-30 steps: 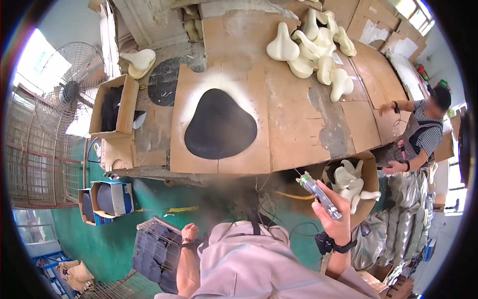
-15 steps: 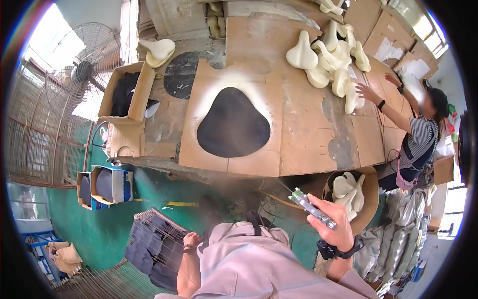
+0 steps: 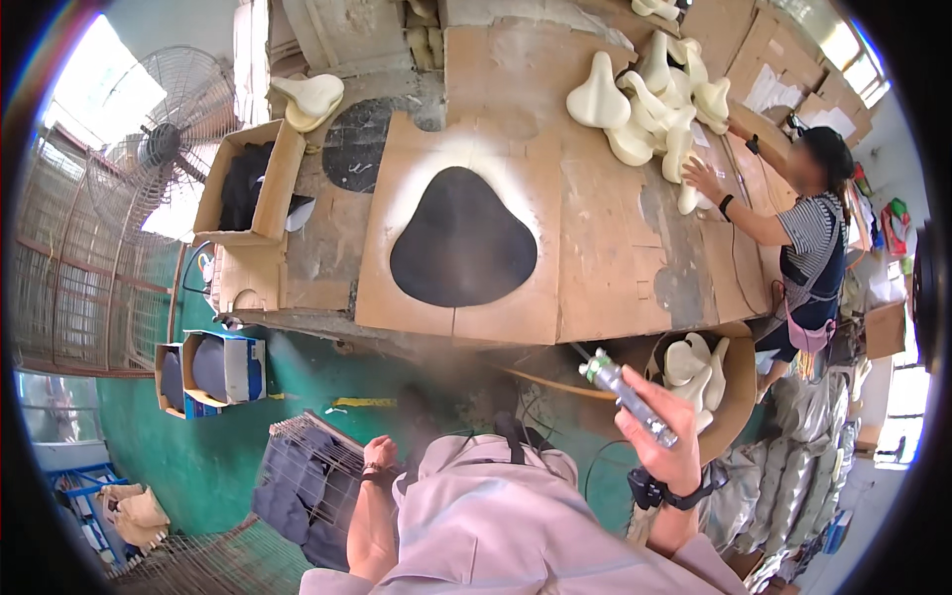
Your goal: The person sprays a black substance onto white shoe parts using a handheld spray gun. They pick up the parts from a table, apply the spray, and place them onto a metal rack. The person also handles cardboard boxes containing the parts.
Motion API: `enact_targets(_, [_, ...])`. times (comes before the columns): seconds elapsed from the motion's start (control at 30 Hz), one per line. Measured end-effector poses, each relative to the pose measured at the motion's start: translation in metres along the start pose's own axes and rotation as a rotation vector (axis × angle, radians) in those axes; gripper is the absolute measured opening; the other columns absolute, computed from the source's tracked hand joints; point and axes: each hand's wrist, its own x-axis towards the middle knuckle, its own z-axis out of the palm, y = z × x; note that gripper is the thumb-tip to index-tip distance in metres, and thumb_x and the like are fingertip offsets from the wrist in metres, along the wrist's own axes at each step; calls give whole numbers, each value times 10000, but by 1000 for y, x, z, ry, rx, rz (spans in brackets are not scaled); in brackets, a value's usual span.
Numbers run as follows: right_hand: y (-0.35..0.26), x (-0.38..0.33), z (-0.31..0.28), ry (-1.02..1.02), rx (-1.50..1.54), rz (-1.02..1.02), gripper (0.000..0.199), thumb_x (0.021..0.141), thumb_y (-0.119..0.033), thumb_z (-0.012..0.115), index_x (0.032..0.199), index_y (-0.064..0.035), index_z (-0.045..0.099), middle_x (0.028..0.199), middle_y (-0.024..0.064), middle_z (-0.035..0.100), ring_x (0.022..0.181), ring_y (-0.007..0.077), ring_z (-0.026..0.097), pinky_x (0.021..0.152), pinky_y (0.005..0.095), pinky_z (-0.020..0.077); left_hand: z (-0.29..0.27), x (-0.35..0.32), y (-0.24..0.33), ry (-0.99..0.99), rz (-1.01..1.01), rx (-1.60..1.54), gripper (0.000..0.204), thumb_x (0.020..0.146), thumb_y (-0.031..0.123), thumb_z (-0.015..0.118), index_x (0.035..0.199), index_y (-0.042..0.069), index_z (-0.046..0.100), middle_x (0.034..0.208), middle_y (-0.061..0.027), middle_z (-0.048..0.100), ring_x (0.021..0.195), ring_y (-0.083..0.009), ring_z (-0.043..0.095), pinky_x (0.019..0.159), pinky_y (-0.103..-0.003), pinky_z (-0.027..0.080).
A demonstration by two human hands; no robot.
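My right hand is wrapped round a slim metallic spray gun with a green ring near its nozzle, held over the table's front edge. A black rounded-triangle sheet lies flat on a cardboard panel, with a whitish sprayed haze around its upper sides. The gun is to the right of this sheet and nearer to me. Low on the left, my left hand is curled closed beside the corner of a wire rack stacked with dark sheets. Nothing shows in its fingers.
Cream saddle-shaped foam pieces are heaped at the table's far right, where a co-worker reaches in. More fill a carton below. An open box stands at the table's left end, near a large fan. Hoses trail below the table.
The gun has tilted more upright, its nozzle slightly higher and further right. My left hand has risen a little beside the rack. The co-worker has leaned closer to the table and moved left.
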Motion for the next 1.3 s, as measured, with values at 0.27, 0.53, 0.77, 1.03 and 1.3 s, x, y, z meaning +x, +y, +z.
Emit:
enact_targets(0.27, [5, -15, -11, -23, -36, 45, 493, 769, 16, 713, 1251, 17, 611, 912, 156, 689, 727, 261, 653, 699, 306, 509, -1, 0, 4, -52, -6, 71, 273, 952, 160, 537, 1173, 13, 597, 863, -91, 667, 743, -233, 646, 590, -365, 523])
enact_targets(0.53, [10, -10, -11, 169, -5, 99, 431, 821, -26, 689, 1240, 43, 611, 857, 142, 680, 668, 212, 621, 662, 296, 498, -34, 38, -8, -171, 74, 190, 351, 875, 197, 672, 1146, -23, 639, 909, -100, 703, 786, -196, 672, 665, -332, 551])
enact_targets(0.77, [9, -29, -1, -52, 54, 112, 470, 776, 14, 704, 1238, 33, 618, 974, 187, 697, 854, 287, 696, 768, 306, 522, 32, 12, 115, 33, 357, 246, 305, 847, 146, 670, 1122, 15, 662, 832, -74, 691, 681, -140, 635, 587, -278, 522])
enact_targets(1.03, [-2, -29, 4, 3, 105, 123, 471, 759, 21, 716, 1219, 43, 618, 908, 180, 683, 750, 292, 662, 700, 314, 511, 158, 59, 254, 224, 764, 573, 362, 823, 181, 700, 1162, 72, 634, 862, -55, 666, 741, -137, 634, 624, -302, 519])
enact_targets(1.3, [9, -60, -4, 153, 25, 281, 465, 764, -3, 714, 1219, 38, 624, 853, 159, 669, 696, 257, 644, 651, 320, 498, 276, 11, 316, 574, 787, 914, 384, 749, 192, 776, 1106, 124, 654, 1179, -124, 571, 1030, -340, 596, 877, -463, 495])
